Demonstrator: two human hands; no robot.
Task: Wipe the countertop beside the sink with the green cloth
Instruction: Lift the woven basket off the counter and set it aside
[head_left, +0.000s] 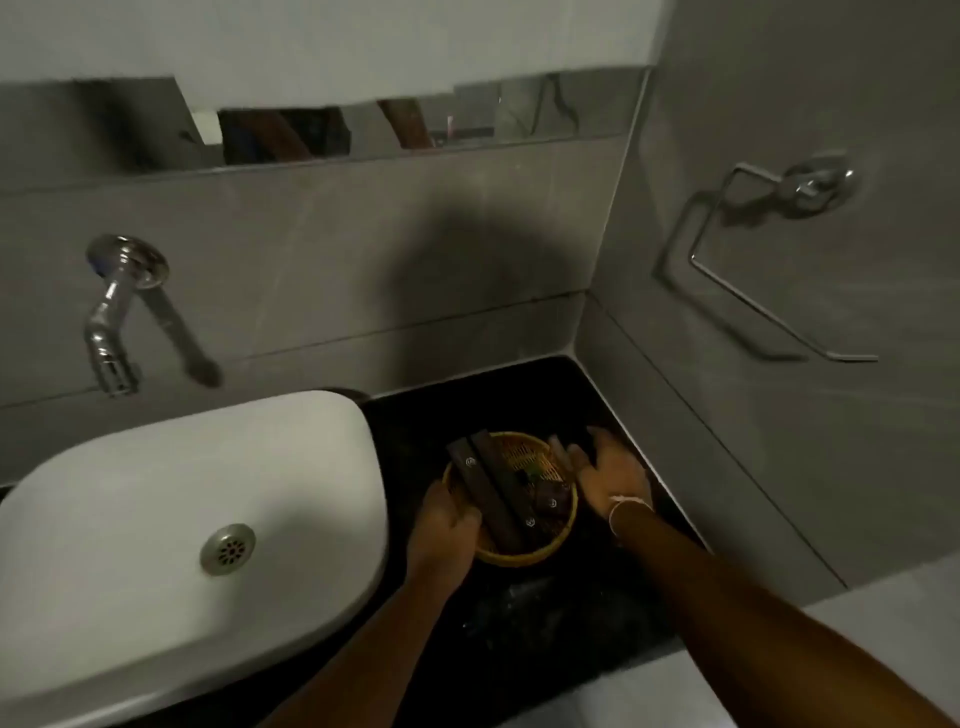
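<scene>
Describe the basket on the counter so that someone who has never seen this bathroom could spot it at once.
Start at the white oval sink; to its right lies the black stone countertop. On it sits the round yellow woven basket, held between the left hand and right hand. It is the only yellow thing there, and it holds long dark packets.

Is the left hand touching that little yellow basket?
Touching. The head view shows the left hand with fingers curled over the yellow basket's near-left rim.

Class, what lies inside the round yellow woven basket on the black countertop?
Inside the round yellow woven basket: long dark flat packets with small logos, and something small and dark green, unclear. The basket floor beneath them is hidden.
</scene>
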